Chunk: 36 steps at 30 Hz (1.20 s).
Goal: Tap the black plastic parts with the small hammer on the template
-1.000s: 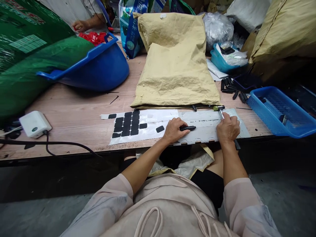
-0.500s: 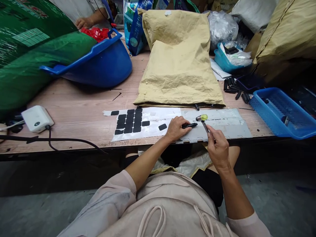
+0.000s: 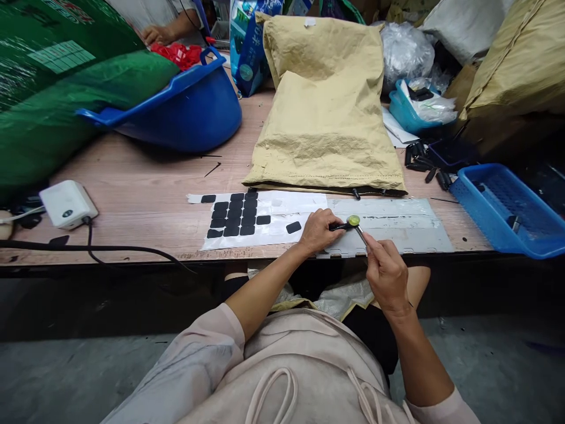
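My left hand (image 3: 318, 231) pinches a slim black rod-like piece (image 3: 339, 227) against the grey board (image 3: 397, 221); its exact kind is unclear. My right hand (image 3: 388, 272) is closed around the handle of a small hammer (image 3: 354, 221) with a yellowish head and metal shaft. The hammer head is at the right end of the black piece and covers that tip. Left of my hands, a white sheet (image 3: 282, 203) carries rows of black rounded-square stickers (image 3: 233, 215). One loose sticker (image 3: 293, 227) lies closest to my left hand.
A tan sack (image 3: 326, 129) stands behind the board. On the left are a blue basin (image 3: 185, 112), a white box (image 3: 68, 203) and a black cable (image 3: 123, 250). Right are a blue basket (image 3: 507, 206) and black pieces (image 3: 419, 159). Another person's hand (image 3: 156, 34) shows far left.
The hammer head has moved down and left onto the right end of the black piece, with my right hand following. The whole view has shifted slightly.
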Each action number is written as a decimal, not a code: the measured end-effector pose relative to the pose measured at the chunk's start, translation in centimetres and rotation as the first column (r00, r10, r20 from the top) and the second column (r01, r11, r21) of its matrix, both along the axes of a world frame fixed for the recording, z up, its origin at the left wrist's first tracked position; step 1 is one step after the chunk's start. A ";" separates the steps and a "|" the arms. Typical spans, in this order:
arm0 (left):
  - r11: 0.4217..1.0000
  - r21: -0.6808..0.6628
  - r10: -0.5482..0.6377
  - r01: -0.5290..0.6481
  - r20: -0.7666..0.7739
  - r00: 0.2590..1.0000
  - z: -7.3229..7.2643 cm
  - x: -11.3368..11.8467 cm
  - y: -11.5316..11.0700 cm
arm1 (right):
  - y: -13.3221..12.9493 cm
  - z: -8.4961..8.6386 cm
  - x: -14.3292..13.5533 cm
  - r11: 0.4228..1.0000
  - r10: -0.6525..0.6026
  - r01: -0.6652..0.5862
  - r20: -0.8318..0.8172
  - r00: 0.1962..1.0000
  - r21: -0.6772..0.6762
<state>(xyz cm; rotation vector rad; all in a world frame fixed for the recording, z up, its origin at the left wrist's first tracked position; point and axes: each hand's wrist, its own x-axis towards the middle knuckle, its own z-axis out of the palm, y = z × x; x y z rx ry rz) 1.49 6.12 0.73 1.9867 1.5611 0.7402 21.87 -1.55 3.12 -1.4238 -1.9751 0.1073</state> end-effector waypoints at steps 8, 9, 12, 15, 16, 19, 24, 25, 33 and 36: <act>1.000 0.004 0.009 -0.009 0.015 1.000 -0.1 -0.1 -0.1 | 0.4 -0.2 0.2 0.998 -0.038 0.038 -0.005 0.999 -0.048; 1.000 0.003 0.006 -0.006 0.014 1.000 -0.1 -0.1 -0.1 | 0.6 -0.2 0.4 0.997 -0.044 0.044 -0.002 0.999 -0.063; 1.000 0.006 0.000 0.000 0.012 1.000 -0.1 -0.1 -0.1 | 1.8 0.4 1.7 0.990 -0.129 0.131 0.026 0.991 -0.054; 1.000 0.007 0.011 -0.011 -0.001 1.000 0.0 -0.1 -0.3 | 4.0 1.0 3.9 0.964 -0.256 0.262 0.115 0.960 -0.045; 1.000 0.006 0.016 -0.016 -0.007 1.000 0.1 -0.1 -0.4 | 4.9 1.0 4.6 0.953 -0.288 0.298 0.154 0.945 -0.048; 1.000 0.008 0.018 -0.018 -0.027 0.999 0.2 0.1 -0.6 | 7.2 0.1 6.2 0.930 -0.336 0.362 0.243 0.910 -0.068; 1.000 0.012 0.013 -0.013 -0.052 0.999 0.2 0.1 -0.1 | 8.6 -1.8 5.5 0.896 -0.411 0.441 0.278 0.868 -0.049; 1.000 0.019 0.010 -0.009 -0.048 0.999 0.4 0.1 -0.2 | 8.6 -2.0 5.2 0.888 -0.433 0.459 0.280 0.857 -0.034; 0.905 0.061 -0.424 0.421 0.043 0.905 0.9 -0.7 -9.2 | 8.4 -2.3 4.7 0.884 -0.453 0.468 0.304 0.838 0.026; 0.917 -0.116 -0.390 0.383 -0.051 0.919 -1.5 -1.2 -12.6 | 8.5 -2.4 4.7 0.878 -0.463 0.477 0.309 0.831 0.032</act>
